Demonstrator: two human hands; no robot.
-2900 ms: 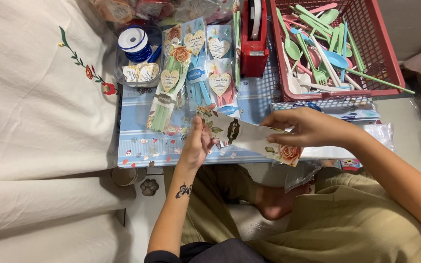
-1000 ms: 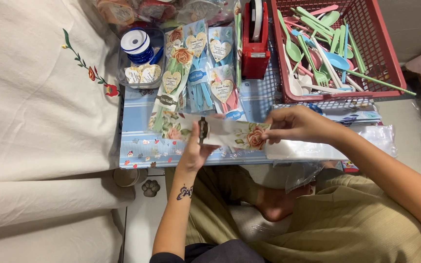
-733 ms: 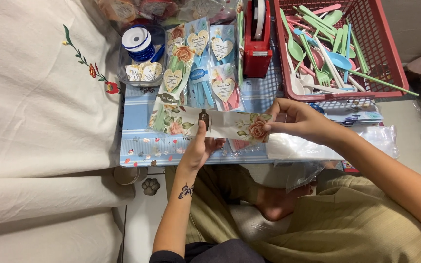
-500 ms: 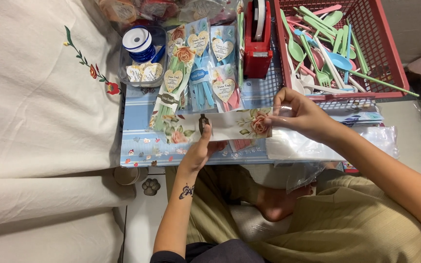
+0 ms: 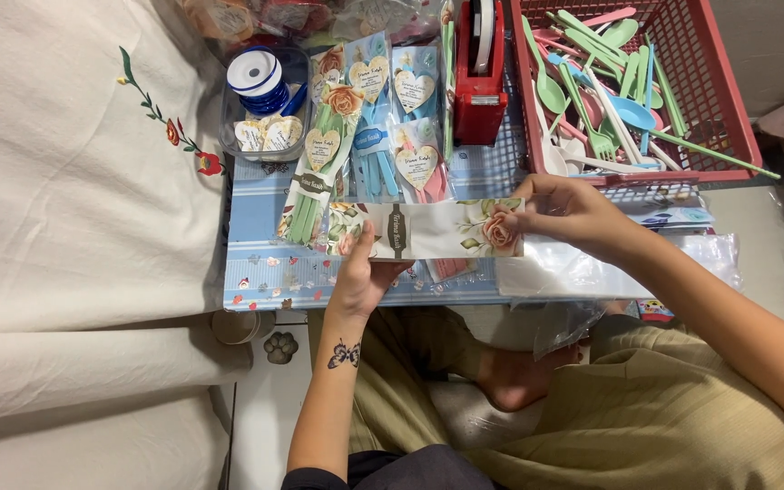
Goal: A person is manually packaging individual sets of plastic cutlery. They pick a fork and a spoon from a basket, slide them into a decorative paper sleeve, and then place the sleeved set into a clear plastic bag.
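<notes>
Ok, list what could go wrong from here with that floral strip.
1. The floral paper strip is pinched only at its ends by the left hand and right hand; a hard pull might tear or crease it.
2. It hangs just above the finished cutlery packs, so lowering it could knock them askew.

We are in a home, at a small craft corner set up on the floor. We sit cross-legged, bare foot (image 5: 512, 381) tucked under, at a low tabletop (image 5: 274, 272) covered with a blue patterned cloth. Beside it lies a bed with a cream sheet (image 5: 74, 209) embroidered with a flower sprig (image 5: 170, 122), a domestic touch rather than a workshop one. The goods are homemade party favours: a red basket (image 5: 728, 100) of pastel plastic cutlery (image 5: 592, 82), wrapped sets with heart tags (image 5: 369, 118), a red tape dispenser (image 5: 480, 73), a clear tub (image 5: 229, 136) with a ribbon spool (image 5: 254, 77), and loose clear bags (image 5: 592, 272).
</notes>
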